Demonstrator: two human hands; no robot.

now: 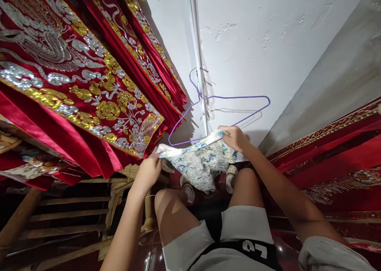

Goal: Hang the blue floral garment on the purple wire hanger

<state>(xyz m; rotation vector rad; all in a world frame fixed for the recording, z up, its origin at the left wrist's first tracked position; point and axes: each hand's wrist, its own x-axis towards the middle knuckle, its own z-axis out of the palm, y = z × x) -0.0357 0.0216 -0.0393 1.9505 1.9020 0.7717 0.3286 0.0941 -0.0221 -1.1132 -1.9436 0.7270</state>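
Note:
A white skirt-like garment (pixel 205 166) with a blue and yellow floral print and a frilly, ragged-looking lower part is stretched between my hands. Its left waistband end is gripped by my left hand (pixel 149 168), fingers closed. My right hand (pixel 235 138) pinches the band's other end, higher up. Just beyond the garment, a purple wire hanger (pixel 238 97) hangs by a white vertical pipe (pixel 195 37) along the wall. The waistband overlaps the hanger's bottom bar in view; I cannot tell whether they touch.
Red cloth hangings (pixel 119 96) with gold and silver sequins fill the left side. Below them stands a wooden slatted chair or rack (pixel 68 215). More red embroidered cloth (pixel 342 160) lines the right. A white wall (pixel 247 45) with peeling paint faces me.

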